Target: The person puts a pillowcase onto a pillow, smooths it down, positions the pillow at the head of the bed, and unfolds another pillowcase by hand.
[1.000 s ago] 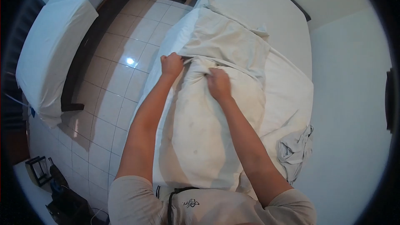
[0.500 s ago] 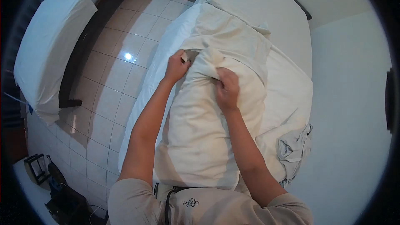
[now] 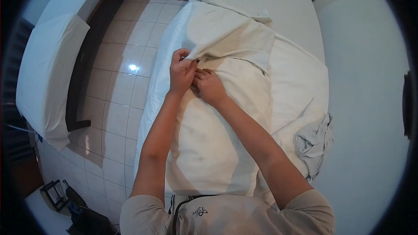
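Cream fabric fills the middle of the bed point(image 3: 294, 6): a plump pillow point(image 3: 202, 143) lying lengthwise, its near end right up by the person's shirt point(image 3: 222, 215), its far end meeting a loose, pale cover point(image 3: 224, 30). Up at that meeting point, both hands are close together! The left hand point(image 3: 180, 72) has the near left edge of the cover, its grip pinching cloth between thumb and fingers and raising it into a slanting fold. Just beside it, the right hand point(image 3: 210, 87) is palm down on the pillow's far left corner, fingers close together and reaching toward the left thumb; whether that grip has any fabric pinched, you cannot tell from above.

The cover's near edge drapes over the far end of the pillow, and the rest spreads away, creased, across the bed. Over to the right, a crumpled grey cloth point(image 3: 312, 143) sits at the bed's edge, near the wall point(image 3: 365, 104). Off to the left runs the shiny tiled floor point(image 3: 116, 91), and beyond it stands a white-covered mattress point(image 3: 50, 78) beside dark wood point(image 3: 78, 74).
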